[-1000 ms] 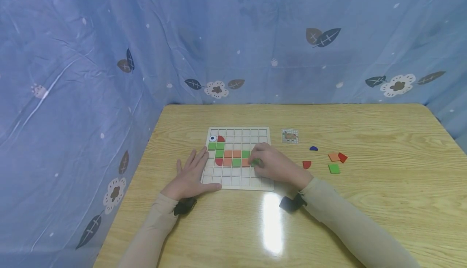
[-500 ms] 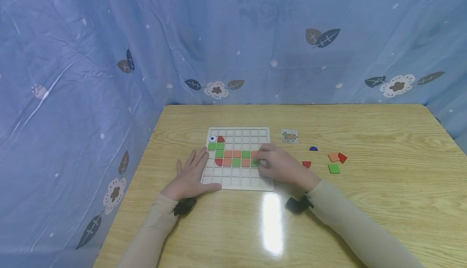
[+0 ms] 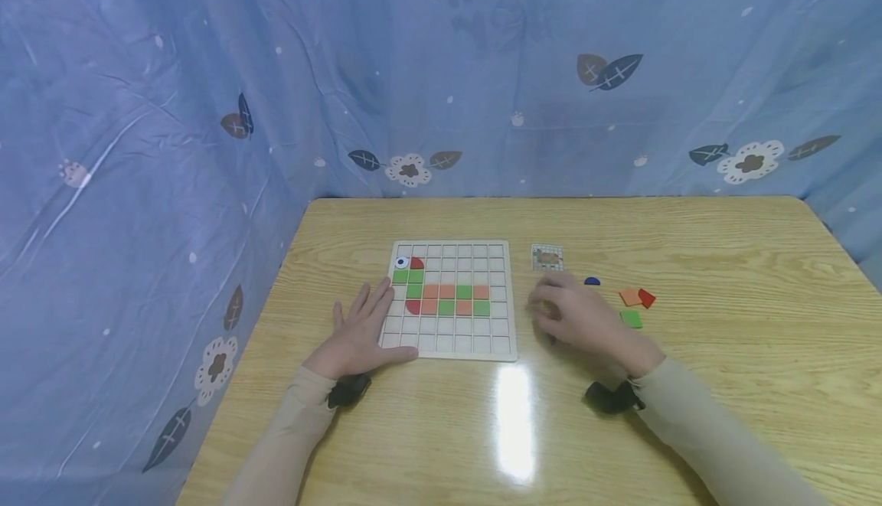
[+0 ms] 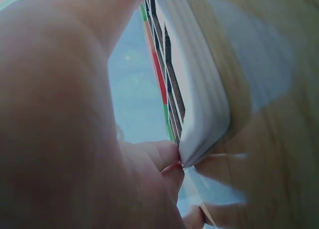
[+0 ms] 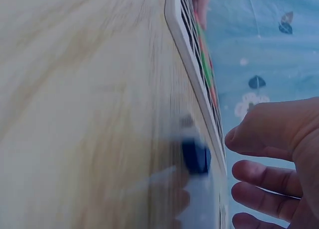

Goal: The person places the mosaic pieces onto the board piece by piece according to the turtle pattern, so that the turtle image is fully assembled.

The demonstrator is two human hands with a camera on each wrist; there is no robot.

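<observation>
A white grid board (image 3: 441,337) lies on the table. Red, green and orange tiles fill some of its cells, and a white round eye piece (image 3: 402,262) sits at the upper left. My left hand (image 3: 356,337) rests with spread, straight fingers along the board's left edge; in the left wrist view its fingertips touch the board's corner (image 4: 204,124). To the right of the board my right hand (image 3: 575,315) hovers over the table. Its fingers (image 5: 264,174) are loosely bent with a gap to the thumb, and nothing shows between them.
Beyond my right hand is a small pattern card (image 3: 547,257). A blue half-round piece (image 3: 592,281), an orange square (image 3: 630,297), a red piece (image 3: 646,298) and a green square (image 3: 631,319) lie to the right. A blue patterned curtain (image 3: 441,108) hangs behind the table.
My right hand has left the board and moved right, uncovering an orange and a green tile at the row ends. It now hides the loose red quarter-round piece. My left hand stays put.
</observation>
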